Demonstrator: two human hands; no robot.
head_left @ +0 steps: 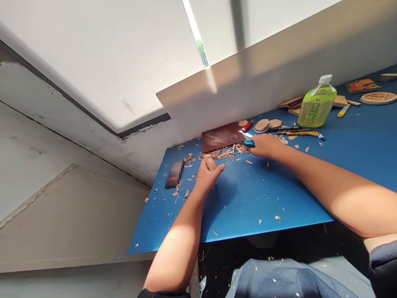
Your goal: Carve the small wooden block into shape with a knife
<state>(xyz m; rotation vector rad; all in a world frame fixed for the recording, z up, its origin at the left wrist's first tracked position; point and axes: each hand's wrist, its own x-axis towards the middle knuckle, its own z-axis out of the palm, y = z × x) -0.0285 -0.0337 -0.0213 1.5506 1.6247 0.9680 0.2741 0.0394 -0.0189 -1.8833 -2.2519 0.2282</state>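
Observation:
My left hand (207, 176) is closed around a small pale wooden piece (210, 162) and rests on the blue table (248, 203). My right hand (263, 145) reaches further back and grips a blue-handled cutter (248, 143), whose blade glints beside a pile of wood shavings (228, 152). A dark red sheet of sandpaper (221, 135) lies just behind both hands against the wall.
A green drink bottle (316, 103) stands at the back right. Round wooden discs (263, 124), a yellow knife (301, 133), a red tool (247, 126) and carved wooden plaques (377, 97) lie along the wall. A blurred dark object (174, 174) sits at the left. Chips litter the table.

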